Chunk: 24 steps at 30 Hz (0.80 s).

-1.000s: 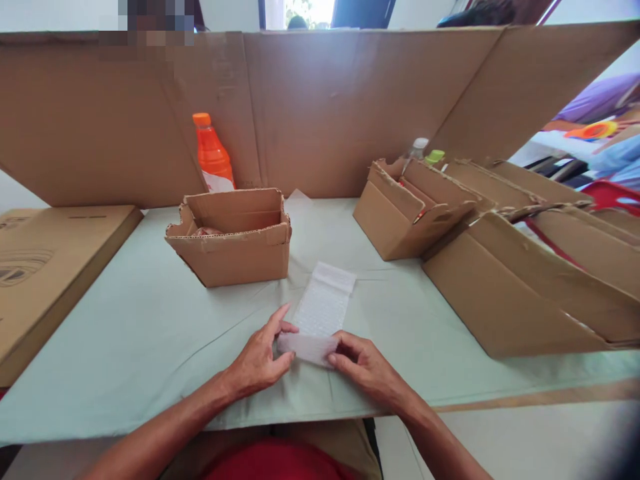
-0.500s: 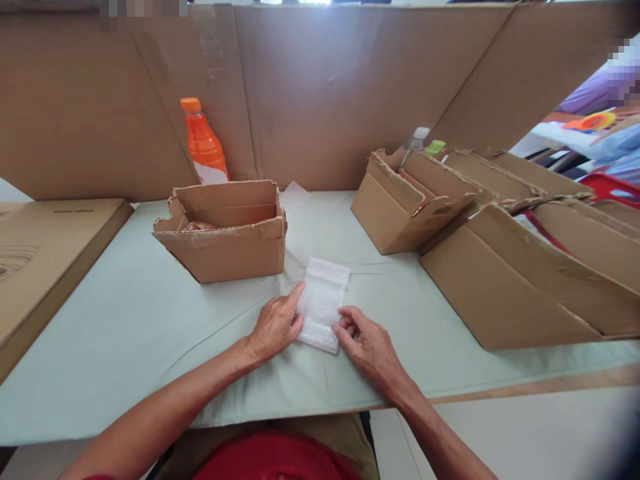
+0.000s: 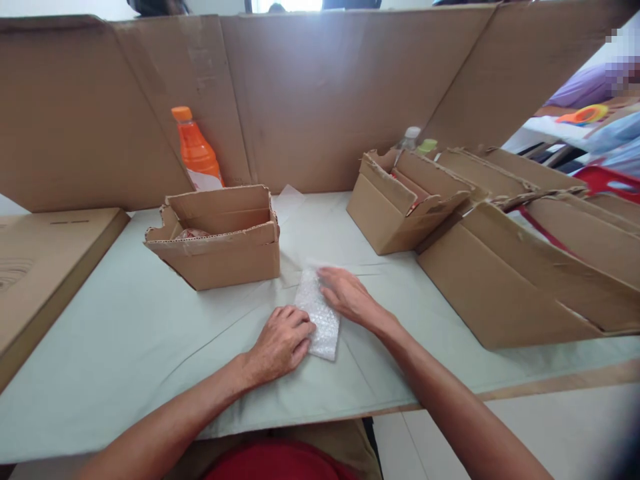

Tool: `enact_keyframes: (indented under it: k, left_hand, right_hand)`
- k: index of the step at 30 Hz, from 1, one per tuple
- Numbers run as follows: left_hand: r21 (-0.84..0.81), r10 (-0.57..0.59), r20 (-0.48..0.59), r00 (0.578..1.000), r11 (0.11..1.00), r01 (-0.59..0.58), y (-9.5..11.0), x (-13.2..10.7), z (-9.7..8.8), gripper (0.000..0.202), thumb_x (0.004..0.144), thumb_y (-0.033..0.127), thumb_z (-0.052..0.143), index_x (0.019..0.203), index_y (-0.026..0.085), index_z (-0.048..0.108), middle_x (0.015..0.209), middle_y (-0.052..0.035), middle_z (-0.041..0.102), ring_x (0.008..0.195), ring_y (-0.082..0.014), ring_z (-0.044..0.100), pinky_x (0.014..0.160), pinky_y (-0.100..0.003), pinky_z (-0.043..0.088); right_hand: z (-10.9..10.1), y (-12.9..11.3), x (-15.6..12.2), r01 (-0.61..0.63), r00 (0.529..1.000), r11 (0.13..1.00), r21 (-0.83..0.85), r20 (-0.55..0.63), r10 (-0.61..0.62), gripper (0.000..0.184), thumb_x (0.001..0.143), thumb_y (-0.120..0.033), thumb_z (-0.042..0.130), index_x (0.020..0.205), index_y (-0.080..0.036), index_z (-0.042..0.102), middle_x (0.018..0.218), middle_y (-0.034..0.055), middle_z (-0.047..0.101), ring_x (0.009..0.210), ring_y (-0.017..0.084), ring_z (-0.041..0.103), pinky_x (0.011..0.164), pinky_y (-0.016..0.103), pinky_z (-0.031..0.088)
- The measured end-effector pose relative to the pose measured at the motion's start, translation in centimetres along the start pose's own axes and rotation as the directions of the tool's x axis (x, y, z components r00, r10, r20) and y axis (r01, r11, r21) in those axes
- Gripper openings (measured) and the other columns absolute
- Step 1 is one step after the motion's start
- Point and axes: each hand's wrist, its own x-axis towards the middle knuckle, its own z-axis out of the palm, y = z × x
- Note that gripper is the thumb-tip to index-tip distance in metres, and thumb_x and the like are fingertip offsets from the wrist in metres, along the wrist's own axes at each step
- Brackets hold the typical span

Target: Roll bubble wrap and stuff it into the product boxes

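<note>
A small bubble-wrap piece (image 3: 320, 321), folded or rolled, lies on the pale green table cover (image 3: 125, 333) in front of me. My left hand (image 3: 281, 341) rests on its near left edge with the fingers curled and pressing down. My right hand (image 3: 345, 293) lies flat over its far end, fingers stretched toward the left. Just beyond stands a small open cardboard box (image 3: 220, 240) with something reddish inside.
An orange bottle (image 3: 195, 150) stands by the tall cardboard screen (image 3: 320, 93) at the back. Another open box (image 3: 400, 203) and a row of torn boxes (image 3: 525, 267) fill the right side. A flat carton (image 3: 45, 267) lies at the left.
The flat strip of bubble wrap has been folded or rolled up shorter. My right hand moved from its near end to its far end; my left hand stays at the near left.
</note>
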Motion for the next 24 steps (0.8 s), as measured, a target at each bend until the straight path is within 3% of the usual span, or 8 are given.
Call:
enact_keyframes:
  k: [2,4,8,12,15,19,22,24]
  left_hand:
    - [-0.009,-0.008,-0.008,1.0,1.0,0.008,-0.1,-0.1,0.1,0.025,0.088,0.015,0.057,0.111,0.02,0.065,0.112,-0.01,0.065,0.104,-0.026,0.054,0.092,-0.043,0.043]
    - [-0.026,-0.011,-0.015,1.0,1.0,0.011,-0.2,-0.1,0.0,0.026,0.088,0.015,0.057,0.111,0.021,0.065,0.113,-0.0098,0.066,0.104,-0.0258,0.055,0.091,-0.042,0.043]
    - [-0.086,-0.022,-0.03,0.999,0.996,0.019,-0.3,-0.1,-0.2,0.025,0.089,0.015,0.057,0.111,0.02,0.066,0.111,-0.0093,0.067,0.104,-0.0256,0.056,0.091,-0.042,0.043]
    - [-0.134,-0.034,-0.036,0.999,0.991,0.029,-0.3,0.0,-0.3,0.026,0.089,0.015,0.057,0.112,0.019,0.068,0.111,-0.0093,0.068,0.105,-0.0257,0.056,0.093,-0.043,0.043]
    - [-0.19,-0.04,-0.046,0.998,0.981,0.031,-0.4,-0.2,-0.7,0.028,0.088,0.019,0.059,0.115,0.019,0.068,0.113,-0.0103,0.068,0.107,-0.0261,0.058,0.095,-0.043,0.045]
    - [-0.274,-0.032,-0.1,0.994,0.962,0.004,-0.5,-1.0,-1.4,0.043,0.082,0.017,0.062,0.125,0.017,0.063,0.125,-0.0128,0.065,0.117,-0.0276,0.057,0.103,-0.046,0.044]
    - [-0.251,-0.019,-0.115,0.993,0.968,-0.01,-0.6,-1.7,-1.8,0.057,0.077,0.009,0.058,0.133,0.017,0.058,0.131,-0.013,0.064,0.125,-0.0286,0.054,0.107,-0.048,0.041]
    - [-0.241,-0.029,-0.126,0.992,0.971,-0.002,-0.6,-2.0,-1.7,0.054,0.077,0.008,0.055,0.131,0.017,0.059,0.124,-0.0123,0.068,0.118,-0.0277,0.058,0.103,-0.047,0.044]
  right_hand:
    - [-0.8,0.9,1.2,-0.074,0.98,0.997,-0.02,-0.186,0.07,0.047,0.089,-0.018,0.051,0.135,-0.016,0.06,0.145,0.0159,0.057,0.136,0.032,0.051,0.108,0.053,0.042]
    - [-1.9,1.3,1.2,-0.079,0.953,0.997,0.012,-0.291,0.079,0.048,0.091,-0.021,0.05,0.139,-0.019,0.057,0.151,0.0132,0.053,0.139,0.031,0.048,0.111,0.055,0.04]
    - [-2.9,-0.3,-2.9,0.125,0.98,0.979,0.163,-0.176,-0.096,0.033,0.095,-0.029,0.053,0.124,-0.025,0.067,0.13,0.0084,0.069,0.123,0.026,0.063,0.107,0.047,0.046]
    - [-1.1,-3.1,-8.6,0.245,0.968,0.943,0.224,0.001,-0.252,0.03,0.089,-0.028,0.065,0.119,-0.023,0.069,0.12,0.0093,0.073,0.113,0.026,0.066,0.097,0.044,0.051]
    - [0.8,-4.1,-10.9,0.229,0.972,0.962,0.151,0.014,-0.233,0.039,0.085,-0.026,0.07,0.124,-0.02,0.067,0.13,0.014,0.067,0.117,0.03,0.063,0.096,0.048,0.05]
    - [2.3,-4.3,-10.8,0.195,0.979,0.975,0.108,-0.074,-0.188,0.027,0.092,-0.018,0.057,0.116,-0.02,0.069,0.124,0.0129,0.07,0.111,0.029,0.065,0.092,0.048,0.052]
    - [2.4,-4.2,-9.9,0.159,0.979,0.964,0.212,-0.158,-0.127,0.026,0.097,-0.016,0.049,0.11,-0.021,0.071,0.109,0.0093,0.076,0.102,0.025,0.069,0.089,0.043,0.055]
    - [2.1,-4.4,-9.6,0.101,0.984,0.936,0.338,-0.17,-0.045,0.024,0.098,-0.019,0.049,0.107,-0.021,0.071,0.103,0.0072,0.077,0.097,0.022,0.071,0.089,0.038,0.056]
